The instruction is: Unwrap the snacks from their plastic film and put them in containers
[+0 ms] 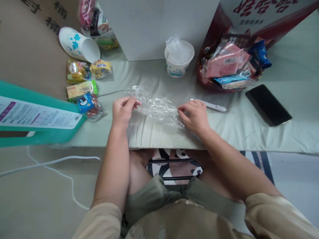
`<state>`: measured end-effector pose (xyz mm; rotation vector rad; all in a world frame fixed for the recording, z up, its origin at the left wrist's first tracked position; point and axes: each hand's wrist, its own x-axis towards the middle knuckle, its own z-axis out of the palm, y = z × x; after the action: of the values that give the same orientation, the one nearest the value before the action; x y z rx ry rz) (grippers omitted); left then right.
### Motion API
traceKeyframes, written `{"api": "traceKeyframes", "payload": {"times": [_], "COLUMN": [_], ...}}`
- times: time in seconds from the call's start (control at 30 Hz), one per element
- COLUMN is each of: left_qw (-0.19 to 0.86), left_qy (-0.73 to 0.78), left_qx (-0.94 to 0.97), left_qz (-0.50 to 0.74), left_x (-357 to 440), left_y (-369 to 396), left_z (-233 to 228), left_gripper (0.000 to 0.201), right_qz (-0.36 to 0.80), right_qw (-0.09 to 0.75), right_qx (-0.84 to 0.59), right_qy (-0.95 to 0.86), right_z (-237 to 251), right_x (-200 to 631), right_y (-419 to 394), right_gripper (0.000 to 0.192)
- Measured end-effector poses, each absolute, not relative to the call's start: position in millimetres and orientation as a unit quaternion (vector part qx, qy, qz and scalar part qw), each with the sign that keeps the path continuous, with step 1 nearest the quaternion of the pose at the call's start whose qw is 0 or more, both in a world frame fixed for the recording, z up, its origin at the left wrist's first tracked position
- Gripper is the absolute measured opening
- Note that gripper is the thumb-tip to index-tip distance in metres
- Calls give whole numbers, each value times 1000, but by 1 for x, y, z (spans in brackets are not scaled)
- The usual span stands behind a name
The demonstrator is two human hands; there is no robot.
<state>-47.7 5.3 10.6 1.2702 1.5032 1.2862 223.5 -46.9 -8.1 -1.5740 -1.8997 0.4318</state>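
Observation:
A crinkled clear plastic bag (159,108) stretches between my hands, low over the pale cloth of the table. My left hand (124,109) pinches its left end between thumb and fingers. At the other end, my right hand (194,114) has its fingertips closed on the bag's edge. Just beyond the right hand lies a white utility knife (211,105), partly hidden by the fingers. A paper cup (178,66) with crumpled clear plastic in it stands upright behind the bag.
A red basket (211,84) of packaged snacks stands back right, near a black phone (269,105). Several wrapped snacks (82,89) and a tipped paper cup (79,44) lie left. A green jug (45,114) stands at the left edge. A white box (161,26) rises behind.

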Motion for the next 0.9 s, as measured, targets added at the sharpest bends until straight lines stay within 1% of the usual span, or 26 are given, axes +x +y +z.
{"api": "traceKeyframes", "payload": {"times": [0.17, 0.37, 0.47, 0.53, 0.57, 0.6, 0.63, 0.67, 0.7, 0.8, 0.9], "left_qw": [359, 380, 380, 378, 378, 378, 380, 383, 386, 401, 436], "left_qy": [623, 604, 604, 612, 613, 609, 599, 582, 562, 515, 509], "left_qx": [476, 461, 478, 495, 503, 509, 514, 516, 516, 499, 471], "left_qz": [506, 527, 512, 487, 478, 476, 482, 498, 518, 570, 573], "left_x": [-50, -53, -54, -53, -52, -52, -50, -49, -48, -47, -48], "left_y": [7, 10, 9, 8, 7, 6, 6, 5, 5, 3, 2], "left_z": [11, 6, 6, 7, 8, 10, 12, 14, 16, 22, 25], "left_gripper": [20, 18, 20, 24, 26, 28, 30, 31, 32, 31, 31], "right_qz": [108, 108, 125, 134, 138, 143, 148, 155, 165, 202, 215], "right_qw": [422, 452, 415, 360, 333, 313, 304, 308, 322, 395, 442], "right_qx": [-577, -607, -618, -605, -593, -581, -571, -564, -558, -545, -543], "right_qy": [-691, -645, -656, -697, -720, -738, -748, -751, -747, -712, -681], "right_z": [2, 3, -2, -7, -9, -11, -12, -13, -12, -4, 8], "right_x": [232, 249, 250, 247, 245, 243, 242, 241, 240, 243, 247], "right_y": [-51, -43, -42, -44, -45, -46, -46, -46, -46, -44, -45], "right_gripper": [17, 23, 24, 39, 43, 40, 30, 18, 11, 13, 11]}}
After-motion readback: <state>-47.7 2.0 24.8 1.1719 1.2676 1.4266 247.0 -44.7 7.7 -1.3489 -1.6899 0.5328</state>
